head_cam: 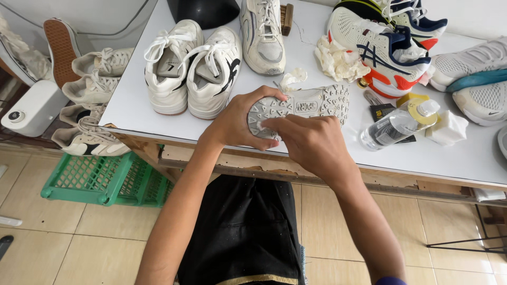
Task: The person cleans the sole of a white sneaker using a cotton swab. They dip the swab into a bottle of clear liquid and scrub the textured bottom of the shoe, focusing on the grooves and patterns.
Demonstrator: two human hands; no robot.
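Left hand [235, 124] and right hand [306, 140] hide the upturned shoe's [311, 101] heel.

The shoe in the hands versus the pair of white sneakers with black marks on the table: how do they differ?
The held shoe lies sole-up, grey tread showing; the white pair stands upright, laces on top. The left hand grips the held shoe's heel and the right hand presses on its sole; nothing touches the pair. The held shoe is single, the pair side by side. Both rest on the white table.
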